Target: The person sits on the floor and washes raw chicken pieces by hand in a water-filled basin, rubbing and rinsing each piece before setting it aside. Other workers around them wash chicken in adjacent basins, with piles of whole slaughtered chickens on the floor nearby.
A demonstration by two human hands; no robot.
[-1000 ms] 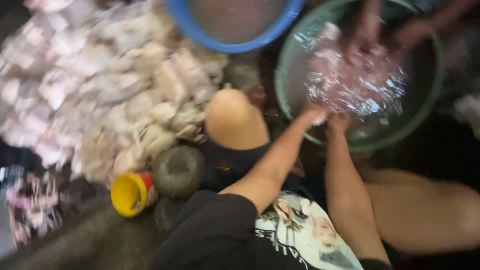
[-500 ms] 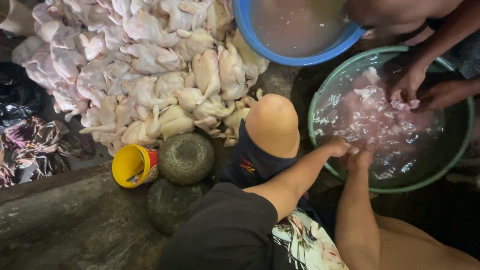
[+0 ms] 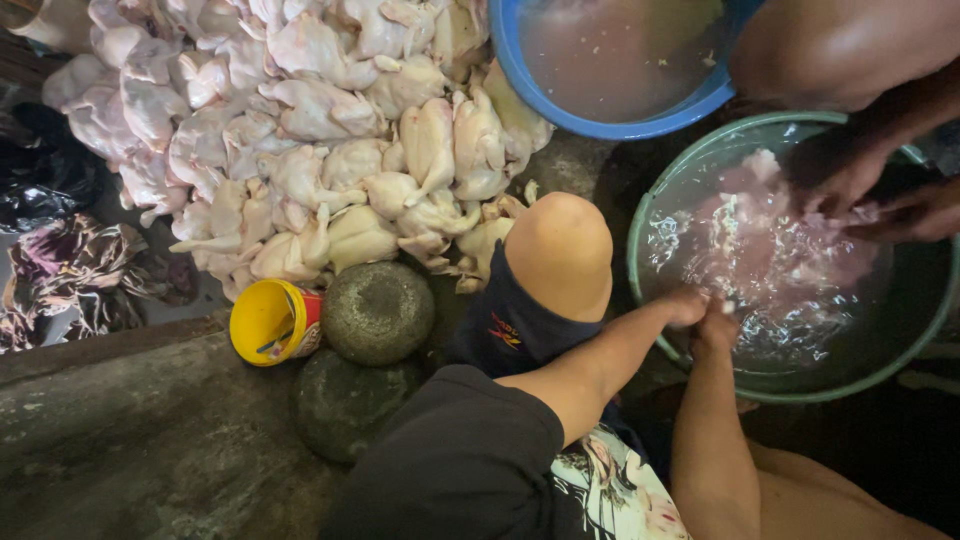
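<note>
My left hand [image 3: 686, 306] and my right hand [image 3: 717, 322] meet at the near rim of a green basin [image 3: 700, 375] filled with water and pale pink meat pieces [image 3: 770, 250]. Both hands are dipped among the meat at the water's edge; their fingers are hidden, so what they hold is unclear. Another person's two hands [image 3: 870, 190] work in the same basin from the far right. My bare knee [image 3: 558, 250] rises just left of the basin.
A large heap of plucked whole chickens [image 3: 300, 130] covers the floor at upper left. A blue basin [image 3: 610, 60] of cloudy water sits at the top. A yellow can [image 3: 270, 322] lies beside two round grey stones [image 3: 378, 312]. Dark cloth [image 3: 70, 270] lies left.
The view has shifted and steadied, so the chicken heap and basin appear further right and up. My hands stay together at the green basin's near rim; the other person's hands keep working in it.
</note>
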